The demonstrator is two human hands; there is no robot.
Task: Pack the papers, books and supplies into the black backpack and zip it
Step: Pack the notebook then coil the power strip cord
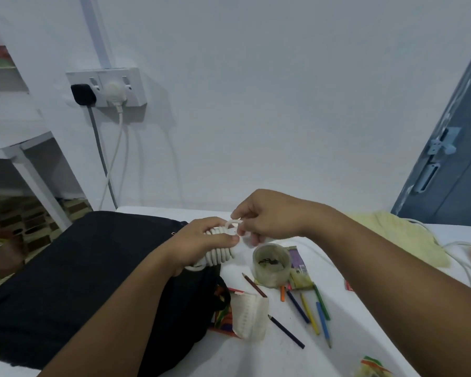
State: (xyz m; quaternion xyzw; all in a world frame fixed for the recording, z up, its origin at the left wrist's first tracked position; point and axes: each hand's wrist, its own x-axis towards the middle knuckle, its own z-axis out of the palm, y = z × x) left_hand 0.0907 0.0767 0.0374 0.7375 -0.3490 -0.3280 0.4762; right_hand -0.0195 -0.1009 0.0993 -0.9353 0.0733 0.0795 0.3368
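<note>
White coiled cable (220,254) bundled upright, long axis near-vertical, gripped within left hand (201,240); loose end pinched by right hand (267,216), above black backpack (79,268).

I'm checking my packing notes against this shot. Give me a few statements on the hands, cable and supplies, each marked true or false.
1. Both hands hold the white cable. True.
2. The backpack is red. False: it is black.
3. The pencils are inside the backpack. False: they lie loose on the white surface.
4. A clear jar stands near the pencils. True.
5. The right hand pinches the cable's end. True.
</note>
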